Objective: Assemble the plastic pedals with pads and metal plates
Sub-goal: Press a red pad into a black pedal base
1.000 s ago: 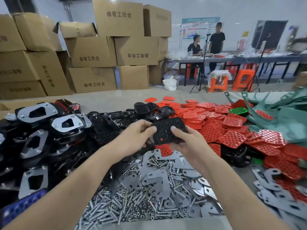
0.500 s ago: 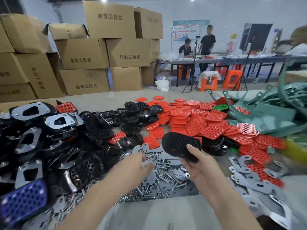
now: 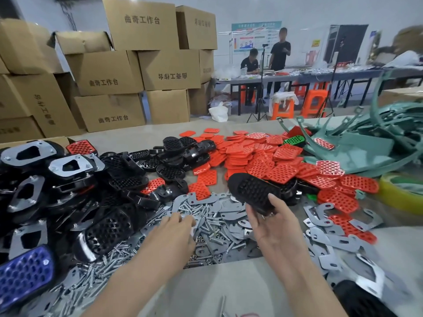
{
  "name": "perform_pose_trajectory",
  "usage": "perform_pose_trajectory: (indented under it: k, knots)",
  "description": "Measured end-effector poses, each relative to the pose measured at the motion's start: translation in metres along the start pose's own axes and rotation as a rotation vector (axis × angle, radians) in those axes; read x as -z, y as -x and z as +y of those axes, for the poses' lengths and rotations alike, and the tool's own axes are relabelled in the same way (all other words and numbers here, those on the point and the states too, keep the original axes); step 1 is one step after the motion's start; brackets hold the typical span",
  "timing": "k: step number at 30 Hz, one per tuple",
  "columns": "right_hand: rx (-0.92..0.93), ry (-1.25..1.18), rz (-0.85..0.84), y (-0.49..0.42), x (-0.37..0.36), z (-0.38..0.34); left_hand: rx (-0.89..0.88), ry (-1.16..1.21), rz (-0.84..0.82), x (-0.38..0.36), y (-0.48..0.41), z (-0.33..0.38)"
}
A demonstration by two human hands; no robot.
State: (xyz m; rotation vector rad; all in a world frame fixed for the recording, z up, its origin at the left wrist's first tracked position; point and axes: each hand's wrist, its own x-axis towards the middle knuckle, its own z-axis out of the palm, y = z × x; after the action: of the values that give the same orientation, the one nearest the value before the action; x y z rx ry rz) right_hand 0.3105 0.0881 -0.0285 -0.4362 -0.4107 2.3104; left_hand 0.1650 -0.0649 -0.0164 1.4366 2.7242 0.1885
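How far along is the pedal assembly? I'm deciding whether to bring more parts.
Done: a heap of plated pedals lies at the left. In hand: the right hand holds a black pedal; the left hand is over the screws and loose plates. Left: many red pads and bare pedals lie unassembled.

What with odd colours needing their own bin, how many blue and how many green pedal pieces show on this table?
Blue pedal: 1
Green pad plus a mostly hidden green piece: 2
Total: 3
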Motion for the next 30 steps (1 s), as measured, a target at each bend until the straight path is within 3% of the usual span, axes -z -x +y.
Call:
perform_pose_trajectory:
  k: [5,11,17,20,22,27,30]
  knots:
    - [0.003,-0.069,0.011,-0.001,0.005,-0.004,-0.007,0.147,0.126,0.005,-0.012,0.008]
    - [0.017,-0.258,0.054,-0.005,0.008,-0.006,-0.086,0.114,0.237,0.006,-0.068,0.023]
    - [-0.004,-0.115,0.004,-0.008,0.006,-0.007,0.069,-0.049,-0.040,0.008,-0.134,0.009]
    - [-0.010,-0.040,-0.024,-0.009,0.007,-0.008,0.067,-0.108,-0.189,0.005,-0.151,0.001]
    - [-0.017,0.030,-0.022,-0.009,0.005,-0.006,0.042,-0.159,-0.203,0.009,-0.158,-0.002]
    - [-0.003,0.097,-0.021,-0.012,0.003,-0.002,0.002,-0.099,-0.016,0.034,-0.150,-0.004]
    - [-0.004,0.122,-0.048,-0.010,0.000,-0.001,0.015,0.324,0.241,0.045,-0.125,0.000]
